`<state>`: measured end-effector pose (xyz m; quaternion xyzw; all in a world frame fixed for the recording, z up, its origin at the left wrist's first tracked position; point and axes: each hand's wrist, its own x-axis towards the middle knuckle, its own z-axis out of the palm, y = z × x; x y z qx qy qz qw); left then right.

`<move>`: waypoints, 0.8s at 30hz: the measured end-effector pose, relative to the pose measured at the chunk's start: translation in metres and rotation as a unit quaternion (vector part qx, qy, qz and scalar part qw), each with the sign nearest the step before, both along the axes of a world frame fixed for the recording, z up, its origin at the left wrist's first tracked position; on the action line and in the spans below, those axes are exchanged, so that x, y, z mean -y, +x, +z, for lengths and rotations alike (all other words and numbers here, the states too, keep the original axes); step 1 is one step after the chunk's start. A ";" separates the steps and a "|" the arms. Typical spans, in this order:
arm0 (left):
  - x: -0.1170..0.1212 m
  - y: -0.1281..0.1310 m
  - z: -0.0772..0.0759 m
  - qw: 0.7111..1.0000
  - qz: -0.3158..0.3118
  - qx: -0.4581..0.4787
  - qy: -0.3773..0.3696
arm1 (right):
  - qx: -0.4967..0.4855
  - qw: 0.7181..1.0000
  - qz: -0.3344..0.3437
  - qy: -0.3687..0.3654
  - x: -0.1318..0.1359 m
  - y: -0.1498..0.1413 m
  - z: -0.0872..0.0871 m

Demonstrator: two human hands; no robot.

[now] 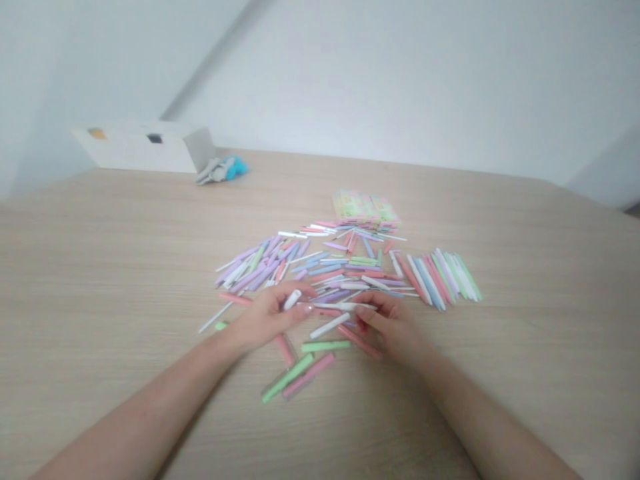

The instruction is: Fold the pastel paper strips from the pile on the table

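Note:
My left hand (273, 317) is closed, with a short white pen cap (293, 299) tucked in it. Its fingertips also pinch one thin end of a white pen (345, 306). From the other side, my right hand (395, 327) grips the same pen, which lies level between both hands. Under and just beyond my hands spreads a loose pile of pastel pen parts (325, 270) in purple, blue, red, green and white. Nearer me lie a white cap (330, 326), green pieces (289, 379) and a pink piece (309, 377). Blur hides finer detail.
A row of pens (443, 277) lies side by side at the right. Behind the pile sit clear packets with yellow-green labels (365, 207). A white box (145, 153) stands at the back left, beside a grey and blue glove-like bundle (223, 170).

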<state>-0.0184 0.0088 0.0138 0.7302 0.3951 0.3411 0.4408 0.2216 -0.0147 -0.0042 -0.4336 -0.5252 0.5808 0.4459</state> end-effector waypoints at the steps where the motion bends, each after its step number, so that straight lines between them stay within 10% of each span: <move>1: -0.001 -0.002 -0.001 1.000 0.001 0.007 -0.010 | -0.005 1.000 0.000 0.010 -0.001 0.002 0.000; 24: -0.002 -0.012 0.002 0.988 -0.012 -0.112 0.107 | 0.109 0.991 -0.068 0.048 0.000 0.006 0.020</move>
